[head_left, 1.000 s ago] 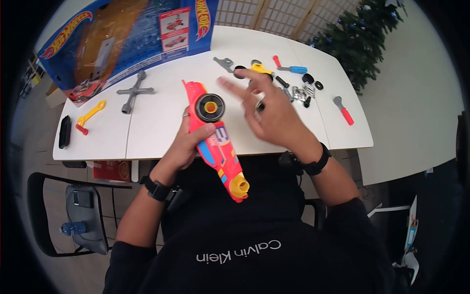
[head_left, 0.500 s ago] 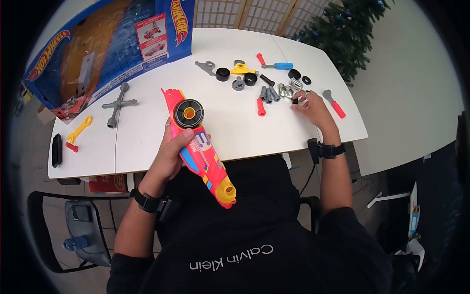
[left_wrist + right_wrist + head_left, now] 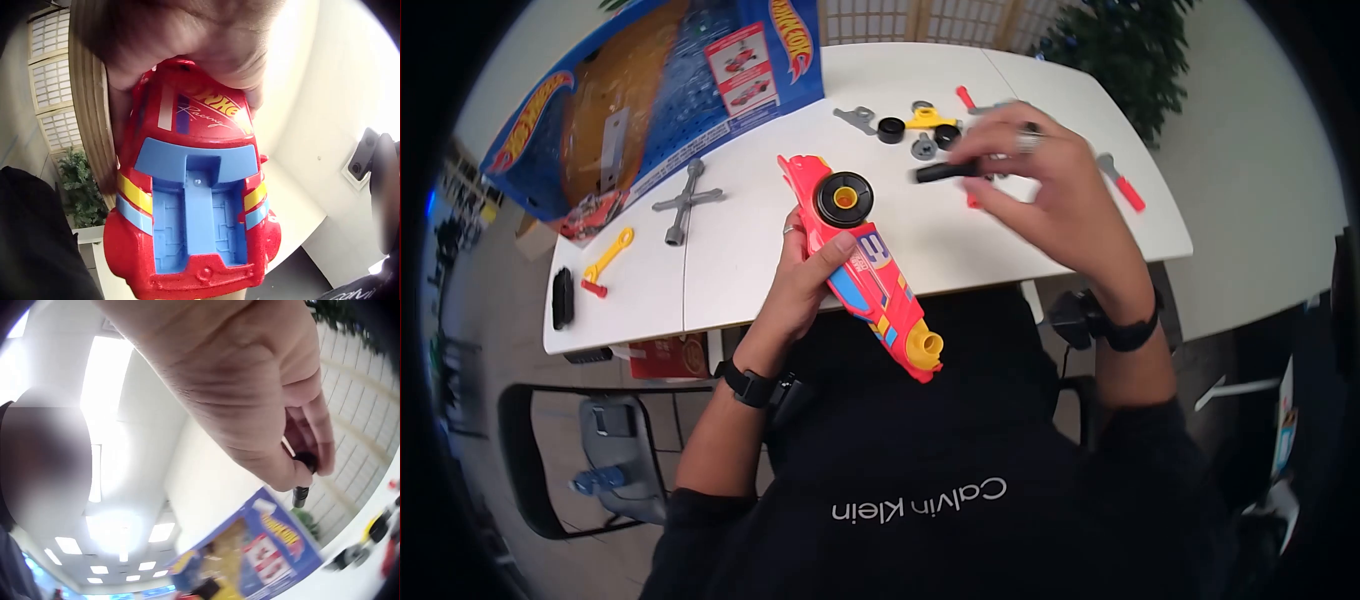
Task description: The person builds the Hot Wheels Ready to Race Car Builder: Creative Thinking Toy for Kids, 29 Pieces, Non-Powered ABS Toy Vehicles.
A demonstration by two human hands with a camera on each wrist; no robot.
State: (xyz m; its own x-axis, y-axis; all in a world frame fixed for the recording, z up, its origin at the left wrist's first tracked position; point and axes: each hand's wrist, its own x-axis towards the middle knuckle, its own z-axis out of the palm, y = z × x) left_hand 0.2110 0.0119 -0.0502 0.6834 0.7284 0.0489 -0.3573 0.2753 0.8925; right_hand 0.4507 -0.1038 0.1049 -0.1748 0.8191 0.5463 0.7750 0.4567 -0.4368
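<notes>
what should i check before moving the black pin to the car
1. Car gripped by the left hand: ok
2. Black pin held in the fingers of the right hand: ok
3. Wheel seated at one end of the car: ok, by the look of it; whether it is locked, cannot tell
4. Wheel on the yellow hub at the other end: not ok, the hub is bare
5. Pin lined up with the wheel's centre: not ok, it is off to the side
6. Pin the right fit: cannot tell
</notes>
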